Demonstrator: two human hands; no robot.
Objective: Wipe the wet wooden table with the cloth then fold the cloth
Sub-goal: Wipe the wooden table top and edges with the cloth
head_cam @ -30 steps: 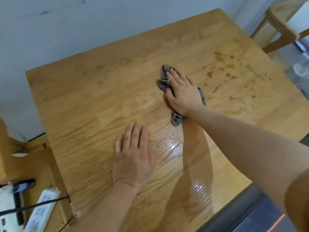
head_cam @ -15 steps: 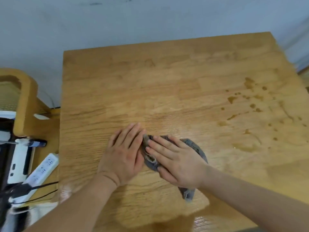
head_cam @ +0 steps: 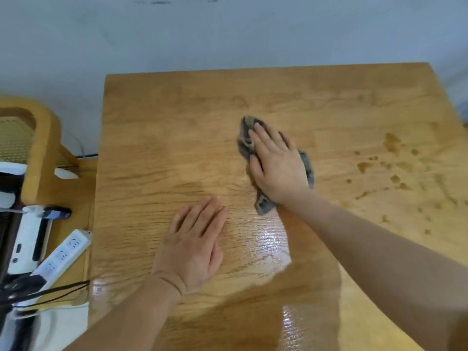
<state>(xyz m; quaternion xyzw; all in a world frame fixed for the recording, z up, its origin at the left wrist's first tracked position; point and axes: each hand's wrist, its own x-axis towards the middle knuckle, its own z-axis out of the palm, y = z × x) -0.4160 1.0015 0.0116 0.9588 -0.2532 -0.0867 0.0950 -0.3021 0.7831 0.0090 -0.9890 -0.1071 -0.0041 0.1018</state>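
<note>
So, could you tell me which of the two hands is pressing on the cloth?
The right hand, farther up the table, presses the grey cloth. The left hand lies flat on bare wood.

Table [head_cam: 162,127]: backs against the wall [head_cam: 228,34] at its far edge. On it, near the middle, the cloth [head_cam: 263,206] (bunched, lying flat), pinned under the right hand [head_cam: 277,168], palm down. Left hand [head_cam: 195,247]: flat on the table, nearer the front edge and left of the cloth, apart from it. Water drops [head_cam: 392,163]: on the table, right of the cloth. Chair [head_cam: 38,138]: left of the table, by the wall. Power strip [head_cam: 63,254]: left of the table, in front of the chair.
</note>
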